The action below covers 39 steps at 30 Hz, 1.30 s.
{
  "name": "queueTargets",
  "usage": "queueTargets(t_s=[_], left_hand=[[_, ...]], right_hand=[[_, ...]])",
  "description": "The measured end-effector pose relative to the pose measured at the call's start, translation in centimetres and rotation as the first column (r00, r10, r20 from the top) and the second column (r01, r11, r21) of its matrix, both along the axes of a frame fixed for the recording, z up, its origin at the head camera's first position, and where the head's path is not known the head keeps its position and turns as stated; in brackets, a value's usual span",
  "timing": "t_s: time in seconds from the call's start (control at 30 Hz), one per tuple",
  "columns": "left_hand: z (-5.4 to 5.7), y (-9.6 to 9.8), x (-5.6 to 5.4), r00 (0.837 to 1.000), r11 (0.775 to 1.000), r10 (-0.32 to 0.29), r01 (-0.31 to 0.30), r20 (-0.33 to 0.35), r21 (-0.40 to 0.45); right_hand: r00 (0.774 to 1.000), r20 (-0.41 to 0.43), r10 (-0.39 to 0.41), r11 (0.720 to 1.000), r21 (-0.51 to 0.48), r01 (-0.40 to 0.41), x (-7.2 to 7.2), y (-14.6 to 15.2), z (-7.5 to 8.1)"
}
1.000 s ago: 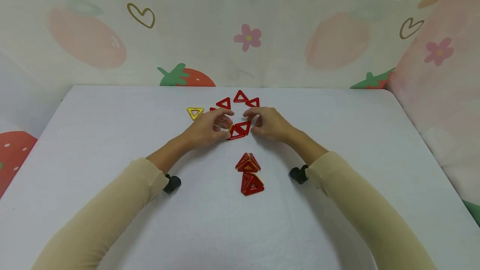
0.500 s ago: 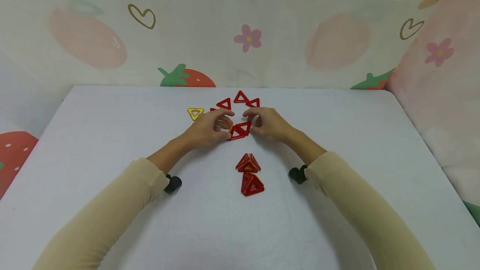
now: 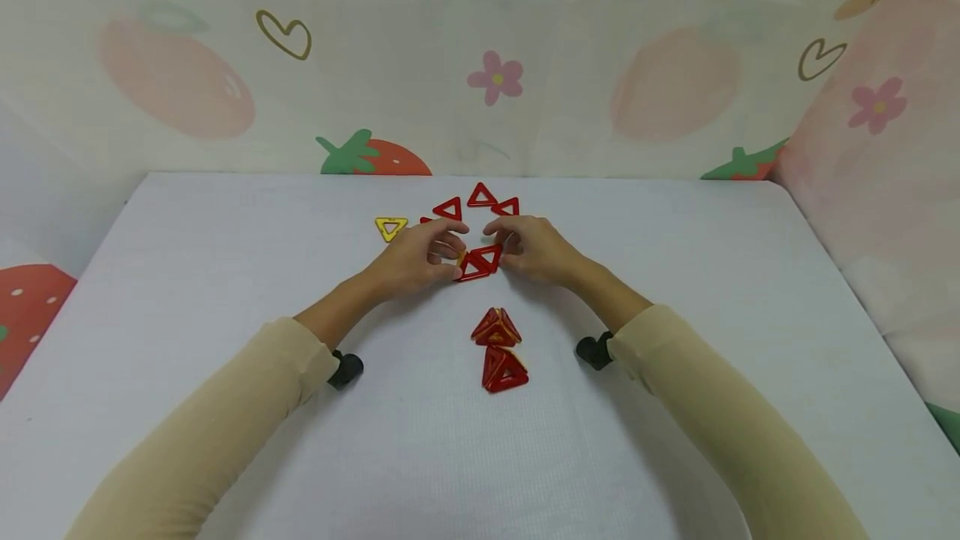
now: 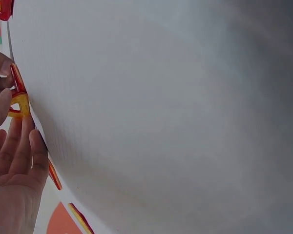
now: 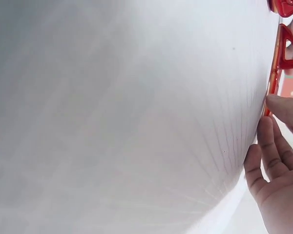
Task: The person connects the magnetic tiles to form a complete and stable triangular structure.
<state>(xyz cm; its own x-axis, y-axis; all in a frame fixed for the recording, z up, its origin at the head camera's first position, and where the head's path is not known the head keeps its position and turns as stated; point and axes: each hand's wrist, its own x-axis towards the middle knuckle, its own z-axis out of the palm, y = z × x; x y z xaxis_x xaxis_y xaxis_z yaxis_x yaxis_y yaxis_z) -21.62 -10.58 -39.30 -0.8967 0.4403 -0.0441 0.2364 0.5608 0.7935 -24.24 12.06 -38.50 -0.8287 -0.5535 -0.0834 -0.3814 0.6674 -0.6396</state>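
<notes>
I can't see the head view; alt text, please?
A person's left grip and right grip hold joined red triangles from opposite sides, on a white table. Nearer the camera stand two mostly red pyramids; beyond lie loose red triangles and a yellow triangle.

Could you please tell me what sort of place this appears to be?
Probably an indoor play or craft corner, perhaps arranged for filming: a white tabletop before a cream backdrop printed with strawberries and flowers, with red triangular pieces on it.
</notes>
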Motion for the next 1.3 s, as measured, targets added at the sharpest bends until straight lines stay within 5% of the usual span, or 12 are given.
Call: queueTargets(t_s=[1.3], left_hand=[[0.09, -0.13, 0.01, 1.0, 0.999, -0.029, 0.03, -0.005, 0.044]], right_hand=[[0.999, 0.04, -0.033, 0.994, -0.1, 0.037, 0.26, -0.42, 0.42]])
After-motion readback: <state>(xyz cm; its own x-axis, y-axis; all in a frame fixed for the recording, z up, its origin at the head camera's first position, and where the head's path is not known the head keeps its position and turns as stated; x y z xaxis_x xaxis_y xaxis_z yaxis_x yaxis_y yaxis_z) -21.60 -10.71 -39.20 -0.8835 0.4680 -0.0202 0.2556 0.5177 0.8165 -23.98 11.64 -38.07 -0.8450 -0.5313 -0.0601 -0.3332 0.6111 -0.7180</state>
